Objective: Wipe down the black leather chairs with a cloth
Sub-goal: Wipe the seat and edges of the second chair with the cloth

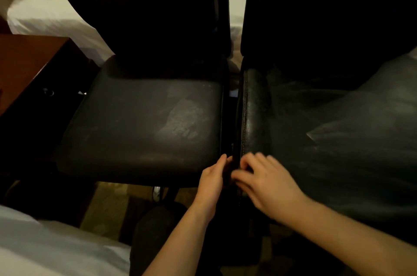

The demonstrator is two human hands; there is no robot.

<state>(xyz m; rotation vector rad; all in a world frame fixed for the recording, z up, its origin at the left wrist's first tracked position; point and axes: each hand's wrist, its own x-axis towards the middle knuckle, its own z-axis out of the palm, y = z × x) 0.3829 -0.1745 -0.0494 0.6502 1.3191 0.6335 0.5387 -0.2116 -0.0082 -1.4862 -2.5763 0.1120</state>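
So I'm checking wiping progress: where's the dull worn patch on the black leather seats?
Head view: the worn patch is on the left chair's seat, right half, near the gap.

We find no readable text, label, brand, number or sign anywhere in this view.
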